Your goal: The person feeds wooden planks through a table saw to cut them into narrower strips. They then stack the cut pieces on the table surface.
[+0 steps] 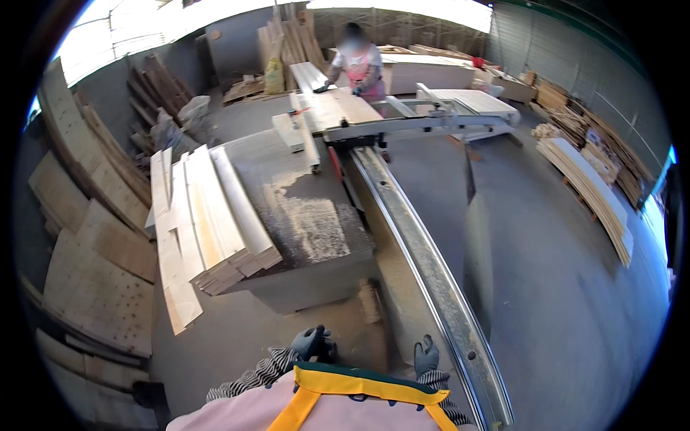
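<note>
Both my hands wear grey gloves and stand apart, low in the view and close to my body. My left hand (312, 343) is held over the floor in front of the machine table, loosely bent, its fingers partly apart and nothing visible in it. Beside the long metal rail of the sliding table saw (420, 248), my right hand (426, 357) is raised with its fingers apart, holding nothing. Across the saw, a co-worker (363, 68) in a pink apron has both gloved hands on a wide wooden board (338, 108).
A stack of long pale boards (208, 215) lies on the left of the table, overhanging its near edge. Sawdust (316, 223) covers part of the tabletop. A ribbed hose (371, 316) hangs below. Panels (100, 280) lean at left; stacked sheets (586, 187) lie at right.
</note>
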{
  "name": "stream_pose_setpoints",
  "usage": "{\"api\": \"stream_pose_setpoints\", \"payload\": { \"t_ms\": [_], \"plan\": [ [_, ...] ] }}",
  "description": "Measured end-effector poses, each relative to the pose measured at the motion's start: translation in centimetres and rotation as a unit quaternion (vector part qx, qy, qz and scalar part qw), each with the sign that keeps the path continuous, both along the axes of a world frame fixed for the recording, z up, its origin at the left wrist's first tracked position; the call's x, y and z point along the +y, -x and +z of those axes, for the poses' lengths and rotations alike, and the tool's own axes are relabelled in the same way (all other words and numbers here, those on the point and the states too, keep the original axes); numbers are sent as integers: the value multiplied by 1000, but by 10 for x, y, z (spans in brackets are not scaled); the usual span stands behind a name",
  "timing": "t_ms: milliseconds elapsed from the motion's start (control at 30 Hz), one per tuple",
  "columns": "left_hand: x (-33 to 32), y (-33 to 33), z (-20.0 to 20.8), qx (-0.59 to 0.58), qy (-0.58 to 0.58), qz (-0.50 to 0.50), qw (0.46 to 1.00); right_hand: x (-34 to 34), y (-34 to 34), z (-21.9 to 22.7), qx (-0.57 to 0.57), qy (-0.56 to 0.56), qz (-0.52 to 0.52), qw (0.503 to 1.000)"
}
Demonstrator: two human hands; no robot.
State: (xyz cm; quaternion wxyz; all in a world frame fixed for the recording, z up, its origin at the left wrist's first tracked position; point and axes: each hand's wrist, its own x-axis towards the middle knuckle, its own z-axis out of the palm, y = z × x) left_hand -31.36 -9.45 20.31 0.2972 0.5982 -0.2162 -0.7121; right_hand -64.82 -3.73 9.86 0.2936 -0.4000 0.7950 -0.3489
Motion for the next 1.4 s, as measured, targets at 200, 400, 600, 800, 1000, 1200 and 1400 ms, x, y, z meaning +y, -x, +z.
{"api": "stream_pose_setpoints", "payload": {
  "t_ms": [200,400,600,800,1000,1200,1400],
  "plan": [
    [21,5,-16,-33,-22,-49,998,9,7,-4,12,-3,-10,1000],
    [22,9,-18,-17,-33,-57,998,29,16,-20,16,-29,-30,999],
    [25,11,-5,-17,-48,-49,998,33,12,-30,19,-23,-37,999],
    [24,8,-17,-4,-40,-62,997,35,13,-29,-20,-59,-23,998],
    [26,9,-9,4,-46,-35,998,35,8,-43,-37,-9,-20,999],
    [26,7,6,17,-14,-23,999,27,2,-49,-74,-3,-15,997],
    [24,-1,-8,-17,-7,-39,999,18,-2,-48,-77,-14,1,997]
  ]
}}
